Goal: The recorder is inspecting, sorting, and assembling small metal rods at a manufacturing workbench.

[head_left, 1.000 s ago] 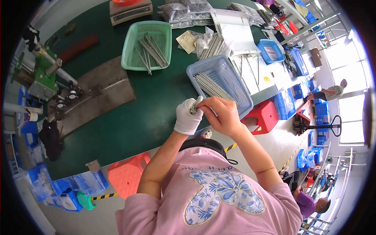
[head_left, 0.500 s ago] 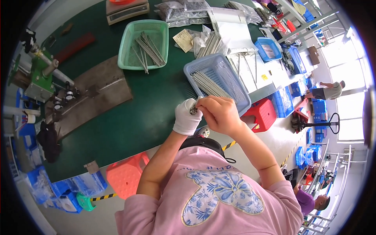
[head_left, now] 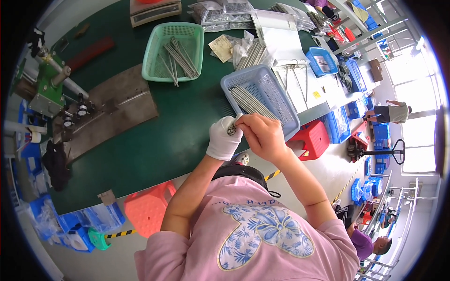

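Observation:
In a white glove, my left hand (head_left: 221, 140) is closed around a small bundle of thin metal rods (head_left: 231, 130), whose ends show at the top of the fist. My bare right hand (head_left: 262, 136) meets it there, thumb and forefinger pinched at the bundle's edge; what lies between those fingertips is hidden. Just beyond both hands stands a blue-grey plastic basket (head_left: 291, 112) with a pile of similar metal rods (head_left: 253, 102) inside. Farther left, a green basket (head_left: 149, 70) holds a looser group of thin rods (head_left: 182, 57).
A metal plate (head_left: 126, 112) and a green fixture with dial gauges (head_left: 49, 93) occupy the table's left side. Bagged rods (head_left: 253, 52), white sheets (head_left: 281, 42) and a scale (head_left: 154, 13) lie along the back. Red stools (head_left: 147, 210) stand by the table. Two people are off to the right.
Both hands keep nearly the same place and grip. The view has shifted slightly. At the far right, the standing person's arm and the seated person's posture differ a little.

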A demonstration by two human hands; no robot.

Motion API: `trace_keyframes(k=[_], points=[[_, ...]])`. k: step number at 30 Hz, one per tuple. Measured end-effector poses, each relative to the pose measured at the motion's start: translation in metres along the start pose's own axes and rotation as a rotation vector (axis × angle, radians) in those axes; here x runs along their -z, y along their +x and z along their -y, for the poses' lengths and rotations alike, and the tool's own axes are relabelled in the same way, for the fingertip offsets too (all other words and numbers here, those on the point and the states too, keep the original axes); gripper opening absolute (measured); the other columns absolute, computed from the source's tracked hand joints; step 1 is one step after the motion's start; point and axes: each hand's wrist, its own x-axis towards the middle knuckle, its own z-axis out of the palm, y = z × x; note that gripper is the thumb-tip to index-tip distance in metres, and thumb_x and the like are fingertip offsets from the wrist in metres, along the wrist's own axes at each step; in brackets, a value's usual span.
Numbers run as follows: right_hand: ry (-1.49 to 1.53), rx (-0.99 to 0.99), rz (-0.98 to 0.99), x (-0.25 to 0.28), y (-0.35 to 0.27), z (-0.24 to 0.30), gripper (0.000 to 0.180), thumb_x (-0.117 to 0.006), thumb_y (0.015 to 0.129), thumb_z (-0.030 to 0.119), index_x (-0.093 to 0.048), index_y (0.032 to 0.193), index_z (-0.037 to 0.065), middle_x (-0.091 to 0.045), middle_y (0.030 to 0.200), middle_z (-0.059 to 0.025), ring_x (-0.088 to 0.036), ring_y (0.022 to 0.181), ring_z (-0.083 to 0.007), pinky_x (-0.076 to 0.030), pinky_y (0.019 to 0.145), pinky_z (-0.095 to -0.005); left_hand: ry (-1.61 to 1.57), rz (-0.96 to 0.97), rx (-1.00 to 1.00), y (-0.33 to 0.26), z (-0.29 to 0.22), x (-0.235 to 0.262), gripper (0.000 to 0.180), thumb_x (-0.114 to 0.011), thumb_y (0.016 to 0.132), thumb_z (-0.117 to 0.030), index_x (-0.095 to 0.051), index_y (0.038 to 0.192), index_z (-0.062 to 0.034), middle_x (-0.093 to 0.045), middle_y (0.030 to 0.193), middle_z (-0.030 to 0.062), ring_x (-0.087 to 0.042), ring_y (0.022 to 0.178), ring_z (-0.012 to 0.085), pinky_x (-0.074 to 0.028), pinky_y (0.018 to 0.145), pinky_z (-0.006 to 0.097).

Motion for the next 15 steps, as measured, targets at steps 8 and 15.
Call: trace_keyframes(k=[8, 15], points=[[-0.026, 0.007, 0.044, 0.0029, 0.0024, 0.0009, 0.010, -0.056, 0.073, -0.002, -0.057, 0.082, 0.002, -0.058, 0.068, -0.0078, -0.057, 0.054, -0.0244, -0.044, 0.048, -0.0286, -0.005, 0.022, 0.017, -0.0036, 0.0086, -0.0030, 0.014, -0.059, 0.068, -0.006, -0.047, 0.063, -0.0048, -0.048, 0.057, 0.0138, -0.048, 0.052, 0.0342, -0.039, 0.046, 0.039], [0.013, -0.009, -0.011, 0.0014, -0.0003, 0.0003, 0.010, -0.056, 0.074, -0.002, -0.056, 0.083, 0.002, -0.058, 0.069, -0.0083, -0.058, 0.056, -0.0241, -0.045, 0.049, -0.0283, 0.032, 0.038, -0.003, -0.0012, 0.0016, -0.0010, 0.013, -0.059, 0.068, -0.006, -0.047, 0.063, -0.0052, -0.048, 0.056, 0.0139, -0.047, 0.051, 0.0344, -0.039, 0.045, 0.039]])
